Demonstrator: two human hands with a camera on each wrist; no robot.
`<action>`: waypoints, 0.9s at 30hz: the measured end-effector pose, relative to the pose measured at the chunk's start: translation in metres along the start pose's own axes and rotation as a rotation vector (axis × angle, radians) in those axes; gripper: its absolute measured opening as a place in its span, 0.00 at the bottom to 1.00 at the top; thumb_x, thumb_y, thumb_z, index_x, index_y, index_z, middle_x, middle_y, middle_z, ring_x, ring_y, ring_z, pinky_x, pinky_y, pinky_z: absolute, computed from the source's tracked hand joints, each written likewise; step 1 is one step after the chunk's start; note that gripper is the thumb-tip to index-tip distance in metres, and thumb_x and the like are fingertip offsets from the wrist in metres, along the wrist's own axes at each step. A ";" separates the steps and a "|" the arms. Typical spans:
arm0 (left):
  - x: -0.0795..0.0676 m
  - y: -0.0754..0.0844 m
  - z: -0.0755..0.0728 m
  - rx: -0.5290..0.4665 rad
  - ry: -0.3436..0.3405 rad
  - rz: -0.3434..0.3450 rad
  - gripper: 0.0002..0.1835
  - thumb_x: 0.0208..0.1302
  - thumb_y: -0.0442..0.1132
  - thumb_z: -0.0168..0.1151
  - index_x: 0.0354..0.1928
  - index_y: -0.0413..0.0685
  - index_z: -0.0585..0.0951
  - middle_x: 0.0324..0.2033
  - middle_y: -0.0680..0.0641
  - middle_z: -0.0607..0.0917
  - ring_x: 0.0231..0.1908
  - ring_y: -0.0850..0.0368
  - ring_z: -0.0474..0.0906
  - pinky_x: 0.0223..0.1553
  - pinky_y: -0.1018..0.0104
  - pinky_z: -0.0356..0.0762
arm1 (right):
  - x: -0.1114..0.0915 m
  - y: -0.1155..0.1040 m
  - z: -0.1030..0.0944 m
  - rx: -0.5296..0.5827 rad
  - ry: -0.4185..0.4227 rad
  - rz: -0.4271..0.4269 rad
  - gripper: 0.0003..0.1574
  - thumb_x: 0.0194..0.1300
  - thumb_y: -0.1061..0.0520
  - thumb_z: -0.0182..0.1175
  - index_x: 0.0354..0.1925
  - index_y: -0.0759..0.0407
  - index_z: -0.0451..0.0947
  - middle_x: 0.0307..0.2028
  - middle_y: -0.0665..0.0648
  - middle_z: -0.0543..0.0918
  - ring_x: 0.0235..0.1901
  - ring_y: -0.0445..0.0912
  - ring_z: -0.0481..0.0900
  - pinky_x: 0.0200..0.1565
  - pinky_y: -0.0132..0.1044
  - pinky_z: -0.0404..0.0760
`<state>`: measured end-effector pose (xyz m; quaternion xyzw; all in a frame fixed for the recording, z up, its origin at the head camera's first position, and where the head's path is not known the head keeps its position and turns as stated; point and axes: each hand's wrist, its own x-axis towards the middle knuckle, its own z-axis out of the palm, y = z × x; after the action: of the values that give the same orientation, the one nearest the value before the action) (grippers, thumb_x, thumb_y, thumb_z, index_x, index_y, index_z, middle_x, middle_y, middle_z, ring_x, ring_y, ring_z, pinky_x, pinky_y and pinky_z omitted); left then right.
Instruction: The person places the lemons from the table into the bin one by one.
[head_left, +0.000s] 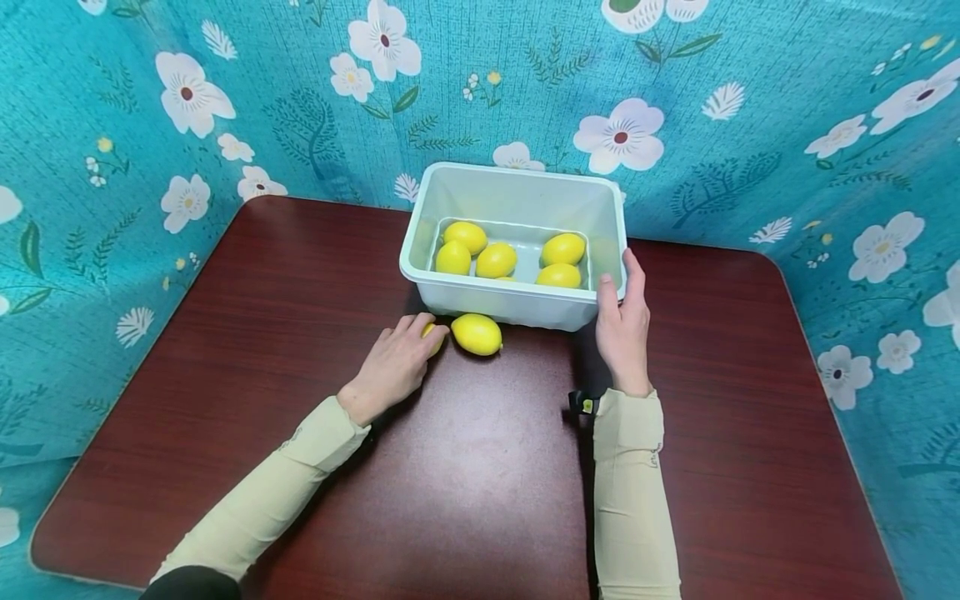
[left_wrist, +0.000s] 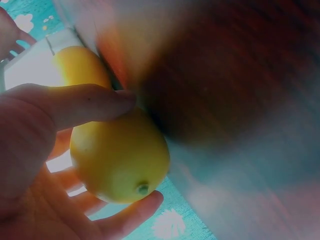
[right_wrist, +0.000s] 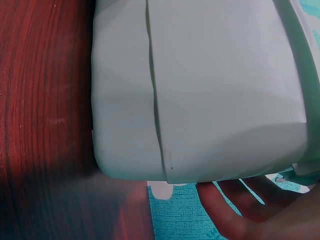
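A yellow lemon [left_wrist: 120, 155] lies in my left hand [head_left: 393, 362], the thumb across it and the fingers curled round its far side. In the head view the hand covers most of this lemon. Just right of it, a second lemon [head_left: 477, 335] rests on the table against the front of a pale plastic bin [head_left: 517, 298]. Several lemons [head_left: 497, 261] lie on the bin's floor, in a left and a right cluster. My right hand [head_left: 627, 333] grips the bin's front right corner, thumb at the rim and fingers along the right side.
The bin stands at the back of a dark red wooden table [head_left: 315, 275] with rounded corners. A blue flowered cloth [head_left: 480, 92] hangs behind the table and along both sides. A small black device [head_left: 582, 403] sits at the right wrist.
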<state>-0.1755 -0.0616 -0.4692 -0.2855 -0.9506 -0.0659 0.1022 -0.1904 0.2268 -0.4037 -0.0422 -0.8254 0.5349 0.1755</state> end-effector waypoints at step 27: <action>0.000 -0.002 -0.002 0.027 0.001 -0.001 0.21 0.54 0.28 0.51 0.51 0.52 0.71 0.44 0.47 0.72 0.44 0.47 0.68 0.29 0.56 0.70 | 0.001 0.001 0.001 0.010 -0.002 -0.009 0.32 0.68 0.51 0.43 0.67 0.56 0.50 0.65 0.56 0.60 0.62 0.50 0.60 0.61 0.48 0.60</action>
<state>-0.1762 -0.0638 -0.4678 -0.2838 -0.9515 -0.0532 0.1066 -0.1911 0.2267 -0.4042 -0.0372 -0.8231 0.5382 0.1774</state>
